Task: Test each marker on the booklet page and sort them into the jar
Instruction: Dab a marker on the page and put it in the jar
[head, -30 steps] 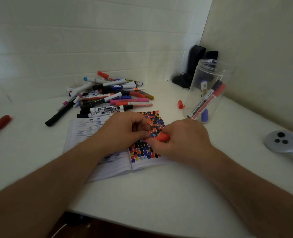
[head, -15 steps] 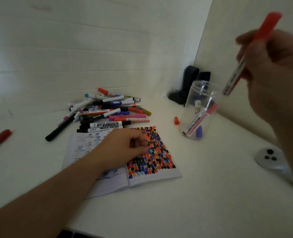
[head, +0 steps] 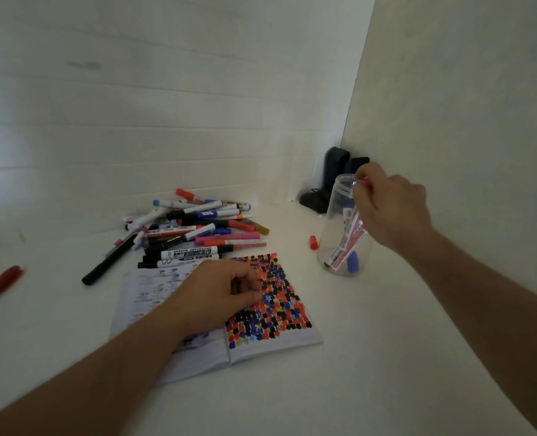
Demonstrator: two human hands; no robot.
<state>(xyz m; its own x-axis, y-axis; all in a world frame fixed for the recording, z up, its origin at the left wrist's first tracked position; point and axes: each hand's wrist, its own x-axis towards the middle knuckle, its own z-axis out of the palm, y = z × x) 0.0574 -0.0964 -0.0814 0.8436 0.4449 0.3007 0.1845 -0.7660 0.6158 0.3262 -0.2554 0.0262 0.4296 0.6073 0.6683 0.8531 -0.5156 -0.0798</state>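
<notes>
My right hand [head: 393,209] is at the mouth of the clear plastic jar [head: 330,215], shut on a red marker [head: 368,185] whose body points down inside the jar. Other markers [head: 344,247] lean inside it, one with a blue cap. My left hand [head: 216,294] rests with curled fingers on the open booklet [head: 153,287]; its right page [head: 279,297] is covered with black, orange and blue test dabs. A pile of several markers [head: 198,234] lies just behind the booklet.
A loose red cap [head: 313,242] lies on the white table left of the jar. A red-and-black marker [head: 2,283] lies alone at the far left. Dark objects [head: 333,174] stand in the wall corner behind the jar.
My right hand lifted the red marker off the booklet page, raised it high, then brought it down into the jar's mouth. My left hand stayed on the booklet.
</notes>
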